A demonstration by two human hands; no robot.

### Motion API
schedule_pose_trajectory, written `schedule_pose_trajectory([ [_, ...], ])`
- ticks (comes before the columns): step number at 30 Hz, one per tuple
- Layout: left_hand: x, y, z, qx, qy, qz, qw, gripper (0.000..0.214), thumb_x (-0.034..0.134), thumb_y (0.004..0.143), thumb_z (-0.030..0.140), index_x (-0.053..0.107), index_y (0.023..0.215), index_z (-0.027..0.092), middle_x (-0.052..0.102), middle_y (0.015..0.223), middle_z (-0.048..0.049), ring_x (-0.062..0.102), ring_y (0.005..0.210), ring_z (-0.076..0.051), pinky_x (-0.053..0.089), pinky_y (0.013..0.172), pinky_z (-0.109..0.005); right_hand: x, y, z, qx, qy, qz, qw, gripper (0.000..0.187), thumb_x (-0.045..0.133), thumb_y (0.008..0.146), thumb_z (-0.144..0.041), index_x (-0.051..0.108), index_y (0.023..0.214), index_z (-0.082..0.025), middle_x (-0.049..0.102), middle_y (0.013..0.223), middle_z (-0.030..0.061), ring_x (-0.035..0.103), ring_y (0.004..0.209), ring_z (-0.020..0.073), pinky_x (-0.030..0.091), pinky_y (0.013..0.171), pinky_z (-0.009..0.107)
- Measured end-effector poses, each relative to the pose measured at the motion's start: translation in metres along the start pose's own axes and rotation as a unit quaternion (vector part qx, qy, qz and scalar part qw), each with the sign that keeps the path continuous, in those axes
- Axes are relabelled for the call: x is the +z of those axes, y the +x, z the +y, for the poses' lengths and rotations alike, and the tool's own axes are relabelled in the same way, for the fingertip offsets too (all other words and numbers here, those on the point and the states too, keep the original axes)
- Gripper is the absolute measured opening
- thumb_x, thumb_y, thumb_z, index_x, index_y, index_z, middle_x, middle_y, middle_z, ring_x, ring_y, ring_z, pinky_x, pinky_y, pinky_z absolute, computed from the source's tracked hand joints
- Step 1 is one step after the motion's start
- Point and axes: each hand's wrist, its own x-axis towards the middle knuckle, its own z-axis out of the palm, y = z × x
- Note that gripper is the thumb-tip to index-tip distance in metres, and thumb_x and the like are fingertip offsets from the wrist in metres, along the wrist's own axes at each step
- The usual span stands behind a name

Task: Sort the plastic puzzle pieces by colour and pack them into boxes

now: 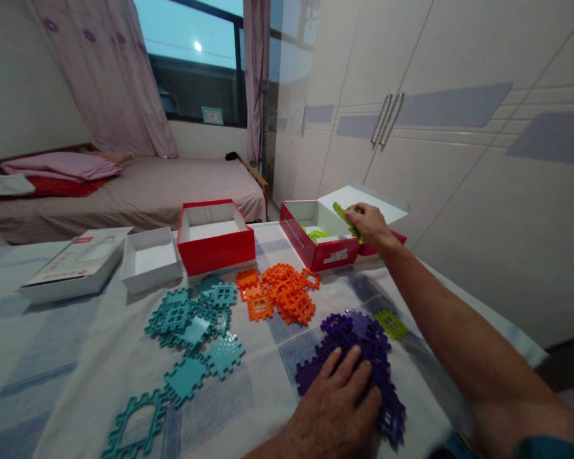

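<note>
My right hand [370, 223] reaches over a red box [323, 255] at the far right and is closed on several green interlocking tiles [343, 213]. More green tiles [316, 234] lie inside that box. My left hand [337, 398] rests flat, fingers spread, on a pile of purple tiles [363, 341]. One green tile [391, 323] lies alone to the right of the purple pile. An orange pile [282, 293] sits in the middle and a teal pile [191, 319] spreads to the left.
A second red box [215, 255], empty, stands behind the teal pile. A white tray [150, 271] and a flat white lid [74, 261] lie further left. The checked cloth [52, 357] covers the surface. A wardrobe [459, 159] stands to the right, a bed [138, 191] behind.
</note>
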Motion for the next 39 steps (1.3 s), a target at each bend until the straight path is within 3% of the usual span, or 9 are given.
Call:
schedule_pose_trajectory([
  [4,0.005,0.000,-0.001,0.008,0.019,0.015,1.000,0.032,0.042,0.093,0.034,0.055,0.119,0.018,0.054,0.132,-0.0088,0.038,0.132,-0.028,0.032,0.107,-0.043,0.032,0.033,-0.003,-0.025,-0.054,-0.018,0.998,0.042,0.060,0.076,-0.041,0.062,0.107,-0.012,0.065,0.098,0.0115,0.060,0.092,0.0227,0.046,0.085,0.040],
  [7,0.004,0.000,0.000,0.003,0.008,0.016,1.000,0.034,0.040,0.094,0.035,0.054,0.119,0.018,0.053,0.133,-0.0084,0.037,0.133,-0.028,0.031,0.108,-0.043,0.024,0.024,0.010,-0.048,-0.061,0.022,0.997,0.043,0.057,0.079,-0.039,0.062,0.111,-0.010,0.064,0.107,0.0139,0.059,0.097,0.0228,0.045,0.089,0.041],
  [10,-0.002,0.001,0.003,-0.015,-0.024,-0.008,1.000,0.035,0.037,0.095,0.036,0.053,0.120,0.017,0.051,0.135,-0.0086,0.032,0.136,-0.028,0.028,0.110,-0.043,-0.007,-0.011,0.034,-0.066,-0.079,0.023,0.994,0.036,0.053,0.080,-0.034,0.065,0.106,-0.013,0.066,0.106,0.0115,0.062,0.086,0.0194,0.048,0.083,0.036],
  [15,-0.014,0.002,0.006,-0.034,-0.063,-0.050,0.996,0.035,0.036,0.095,0.031,0.051,0.123,0.017,0.048,0.138,-0.0088,0.027,0.139,-0.028,0.023,0.113,-0.045,-0.059,-0.096,0.093,-0.028,-0.149,-0.137,0.979,0.034,0.053,0.080,-0.038,0.068,0.102,-0.017,0.069,0.096,0.0077,0.064,0.079,0.0194,0.049,0.076,0.033],
  [20,-0.009,-0.001,0.005,-0.025,-0.050,-0.039,0.998,0.036,0.039,0.094,0.034,0.050,0.124,0.017,0.047,0.139,-0.0089,0.025,0.139,-0.028,0.023,0.113,-0.044,-0.072,-0.153,0.133,-0.008,-0.200,-0.187,0.962,0.045,0.055,0.076,-0.047,0.068,0.106,-0.017,0.067,0.093,0.0088,0.063,0.081,0.0219,0.049,0.075,0.034],
  [24,0.001,-0.002,0.001,-0.008,-0.013,-0.001,1.000,0.036,0.043,0.092,0.036,0.053,0.121,0.018,0.050,0.136,-0.0088,0.028,0.138,-0.028,0.026,0.111,-0.044,-0.069,-0.165,0.137,-0.009,-0.189,-0.176,0.966,0.048,0.056,0.073,-0.048,0.065,0.107,-0.016,0.066,0.095,0.0081,0.061,0.086,0.0225,0.047,0.079,0.034],
  [31,0.008,-0.002,-0.002,0.014,0.020,0.021,0.999,0.035,0.043,0.092,0.039,0.056,0.118,0.018,0.054,0.132,-0.0095,0.037,0.132,-0.029,0.033,0.106,-0.044,-0.066,-0.166,0.140,0.009,-0.164,-0.182,0.969,0.025,0.054,0.073,-0.043,0.056,0.079,-0.019,0.062,0.076,0.0032,0.058,0.070,0.0191,0.046,0.064,0.031],
  [36,0.006,0.000,-0.001,0.011,0.022,0.012,1.000,0.034,0.045,0.091,0.036,0.055,0.118,0.018,0.054,0.132,-0.0096,0.038,0.132,-0.029,0.032,0.107,-0.044,-0.069,-0.171,0.138,-0.009,-0.128,-0.192,0.973,0.046,0.055,0.073,-0.044,0.059,0.111,-0.019,0.064,0.099,0.0083,0.060,0.089,0.0232,0.048,0.080,0.036],
  [39,0.004,0.000,0.000,0.005,0.015,0.011,1.000,0.034,0.044,0.092,0.036,0.055,0.119,0.018,0.053,0.133,-0.0091,0.036,0.133,-0.028,0.030,0.108,-0.043,-0.074,-0.172,0.132,-0.047,-0.128,-0.237,0.962,0.047,0.056,0.074,-0.043,0.060,0.114,-0.020,0.062,0.103,0.0088,0.057,0.098,0.0250,0.044,0.089,0.039],
])
